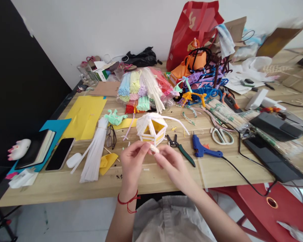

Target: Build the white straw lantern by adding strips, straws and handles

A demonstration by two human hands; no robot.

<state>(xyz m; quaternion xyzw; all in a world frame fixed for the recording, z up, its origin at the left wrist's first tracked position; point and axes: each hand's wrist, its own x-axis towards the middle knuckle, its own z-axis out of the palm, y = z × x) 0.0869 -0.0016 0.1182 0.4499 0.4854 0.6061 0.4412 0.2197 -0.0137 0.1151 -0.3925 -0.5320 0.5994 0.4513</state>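
Note:
My left hand (132,160) and my right hand (169,162) meet over the wooden table (217,169), both pinching a white pipe cleaner piece (153,148) at the base of a small yellow lantern (151,129) wrapped in white pipe cleaners. The lantern sits just behind my fingertips. A long white pipe cleaner tail curves off its top to the right. A red string circles my left wrist.
Green-handled pliers (181,149), a blue glue gun (202,149) with a black cord and white scissors (221,135) lie right of the lantern. A white pipe cleaner bundle (94,153), glasses, phone (60,153) and yellow paper (85,116) lie left. Coloured pipe cleaner packs (143,89) and a red bag (193,32) stand behind.

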